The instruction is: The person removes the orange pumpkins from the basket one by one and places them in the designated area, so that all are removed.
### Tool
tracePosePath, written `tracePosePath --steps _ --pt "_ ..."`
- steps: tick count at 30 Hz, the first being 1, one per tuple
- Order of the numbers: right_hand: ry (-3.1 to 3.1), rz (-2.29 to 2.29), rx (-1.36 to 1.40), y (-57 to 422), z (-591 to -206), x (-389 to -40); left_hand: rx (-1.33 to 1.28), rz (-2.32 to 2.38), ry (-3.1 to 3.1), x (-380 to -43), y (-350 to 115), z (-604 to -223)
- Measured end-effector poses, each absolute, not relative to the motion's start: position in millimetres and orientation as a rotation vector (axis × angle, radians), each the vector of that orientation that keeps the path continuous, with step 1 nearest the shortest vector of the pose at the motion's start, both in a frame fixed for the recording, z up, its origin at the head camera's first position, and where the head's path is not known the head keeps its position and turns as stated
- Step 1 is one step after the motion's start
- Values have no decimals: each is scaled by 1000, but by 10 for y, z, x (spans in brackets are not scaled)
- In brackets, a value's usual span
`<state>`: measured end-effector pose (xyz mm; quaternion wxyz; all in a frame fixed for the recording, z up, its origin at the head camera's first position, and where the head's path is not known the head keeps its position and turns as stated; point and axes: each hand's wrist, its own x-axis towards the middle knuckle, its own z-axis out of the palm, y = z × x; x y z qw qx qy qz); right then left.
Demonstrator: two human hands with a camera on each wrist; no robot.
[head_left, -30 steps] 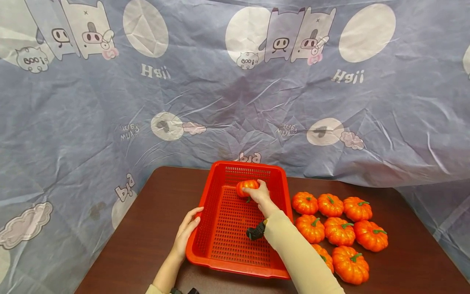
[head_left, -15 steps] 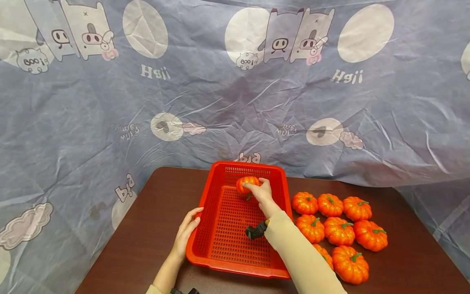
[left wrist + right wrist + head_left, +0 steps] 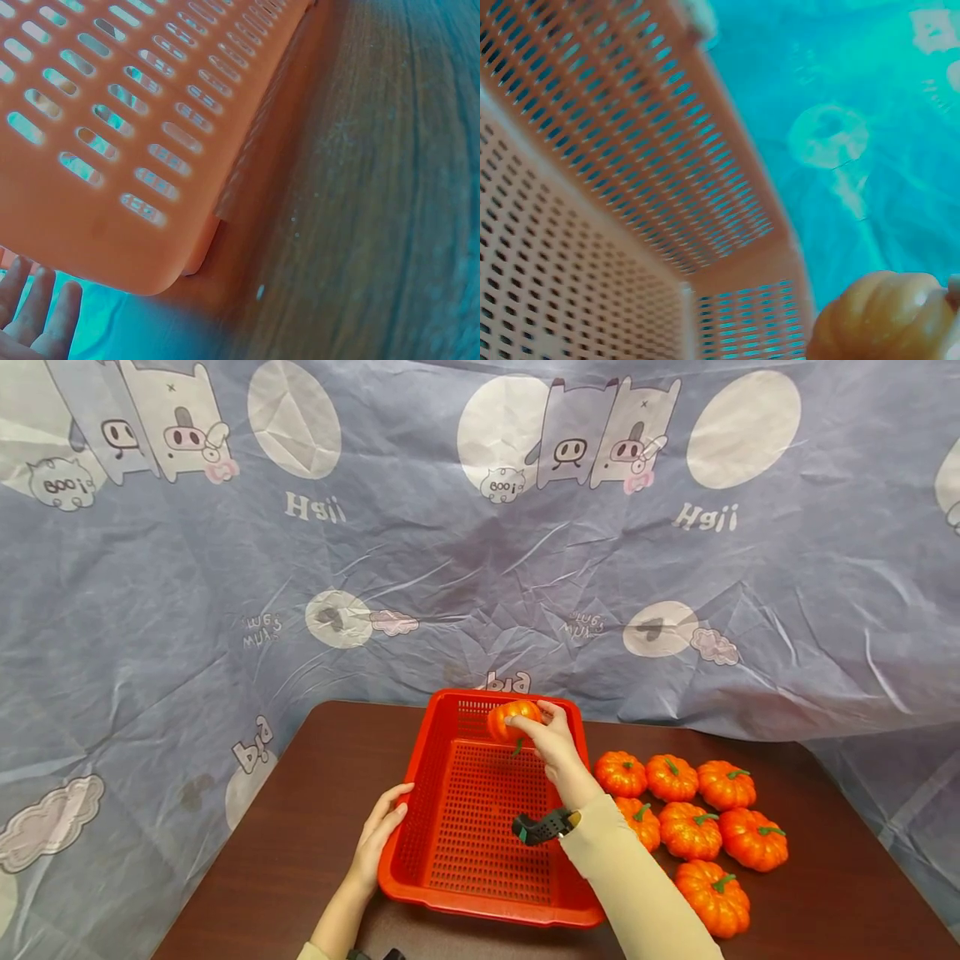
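My right hand (image 3: 553,739) holds a small orange pumpkin (image 3: 513,721) with thumb and fingers, above the far end of the red plastic basket (image 3: 491,910). Its green stem points downward. In the right wrist view the pumpkin (image 3: 889,319) shows at the lower right, beyond the slotted basket wall (image 3: 742,255). My left hand (image 3: 375,837) rests against the basket's left rim, fingers fairly straight. The left wrist view has those fingers (image 3: 56,319) at lower left beside the basket's outer side (image 3: 97,217). Inside the basket the slotted floor is bare where visible.
Several orange pumpkins with green stems, one of them a large one (image 3: 712,897), lie in rows right of the basket; my right sleeve (image 3: 637,877) covers part of that area. The brown table (image 3: 300,810) ends at a patterned grey-blue cloth (image 3: 450,568) hanging behind.
My right hand has lifted the pumpkin from low in the basket up to about the height of its far rim, slightly rightward. The left hand and the basket have stayed in place.
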<state>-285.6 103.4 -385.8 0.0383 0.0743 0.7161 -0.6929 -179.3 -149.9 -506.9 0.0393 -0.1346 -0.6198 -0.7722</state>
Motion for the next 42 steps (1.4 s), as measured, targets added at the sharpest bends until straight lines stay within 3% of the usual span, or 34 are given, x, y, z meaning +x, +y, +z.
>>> tracePosePath --steps 19,32,42 --pt "2218 -2319 -110 1929 -3264 -2178 -413 -2369 -1903 -1793 -1497 -5050" --pt "2140 -2640 -436 2683 -3369 -1732 -431 -2374 -1902 -1786 -1490 -5058" --pt "2113 -2767 -374 3273 -3647 -1502 -424 -2378 -1893 -1782 -1493 -5053"
